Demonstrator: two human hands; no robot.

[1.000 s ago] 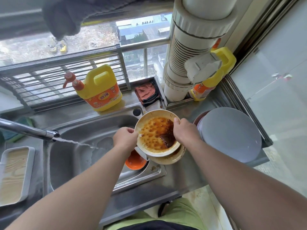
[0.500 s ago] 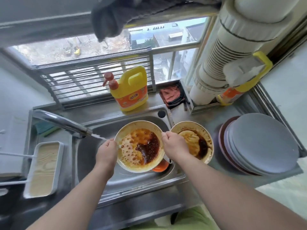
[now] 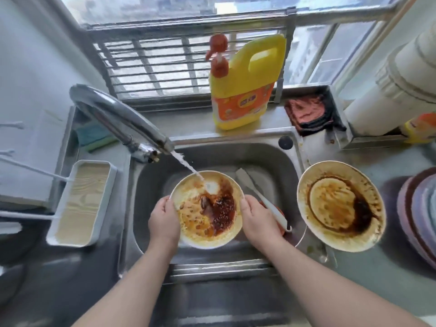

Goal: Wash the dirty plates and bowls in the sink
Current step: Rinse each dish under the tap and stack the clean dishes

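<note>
Both hands grip one greasy plate (image 3: 207, 208) at centre frame, over the sink (image 3: 278, 159): left hand (image 3: 164, 219) curled on its left rim, right hand (image 3: 256, 219) on its right. Tap water (image 3: 186, 165) strikes its upper part. A second dirty plate (image 3: 341, 205) sits on the counter right of the basin.

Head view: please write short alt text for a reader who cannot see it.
Both hands, left and right, hold a sauce-stained bowl over the sink under water running from the tap. A second dirty bowl sits on the counter to the right, and a yellow soap bottle stands behind the sink.
</note>
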